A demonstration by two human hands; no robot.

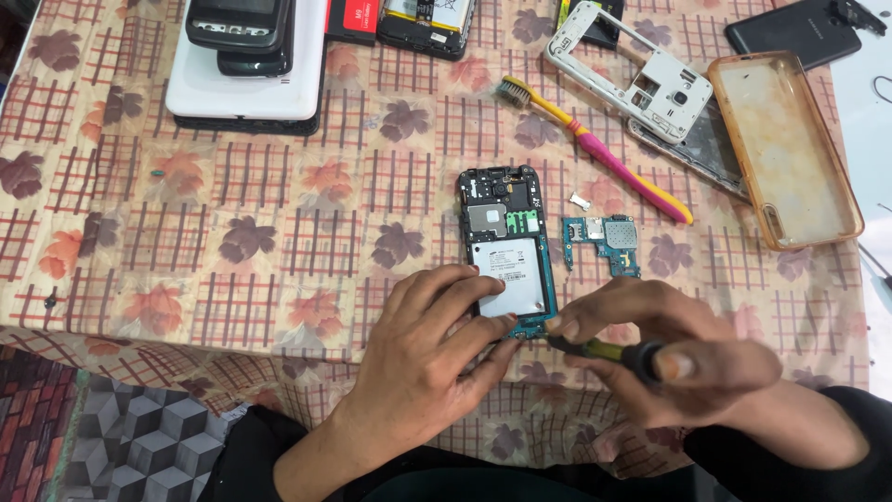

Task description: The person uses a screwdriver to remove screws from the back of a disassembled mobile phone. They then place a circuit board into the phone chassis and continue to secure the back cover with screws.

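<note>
The opened phone (pixel 506 251) lies mid-table, its lower edge pinned by the left hand (pixel 423 358), fingers spread flat. The right hand (pixel 669 349) grips a screwdriver (pixel 604 350) at the phone's six o'clock corner. A slip could gouge the board; the loose circuit board (pixel 604 244) at three o'clock could get knocked.

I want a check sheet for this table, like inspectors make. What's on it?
Surface: table under a checked leaf-print cloth.
Job's things: opened phone, back off, battery showing; screwdriver at its lower edge.
Clutter: loose circuit board, toothbrush, white phone frame, clear case, stacked phones.
Hands: left hand steadies the phone; right hand grips the screwdriver.
Cables: nothing seen.
Surroundings: patterned floor.
</note>
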